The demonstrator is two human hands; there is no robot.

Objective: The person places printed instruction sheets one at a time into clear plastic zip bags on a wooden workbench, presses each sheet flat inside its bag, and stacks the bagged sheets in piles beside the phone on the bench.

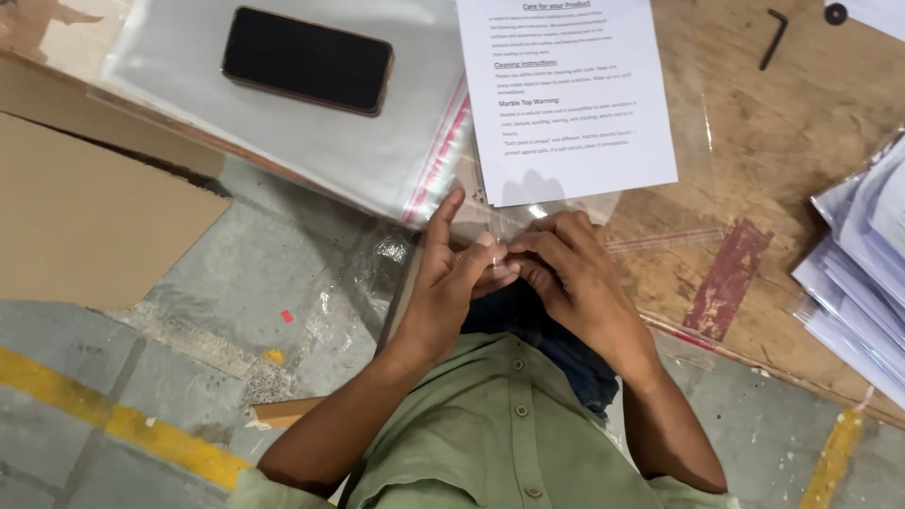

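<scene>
Clear, glossy plastic bag (528, 221), red-striped edge, pinched between left hand (452, 273) and right hand (566, 269).

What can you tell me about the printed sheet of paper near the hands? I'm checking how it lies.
The sheet of paper is white, printed with black text in short blocks under underlined headings. It lies flat, slightly turned, on the wooden board. It appears to sit inside a clear plastic bag, whose open edge both hands, left hand and right hand, pinch just below the sheet's lower edge. Its top runs out of view.
</scene>
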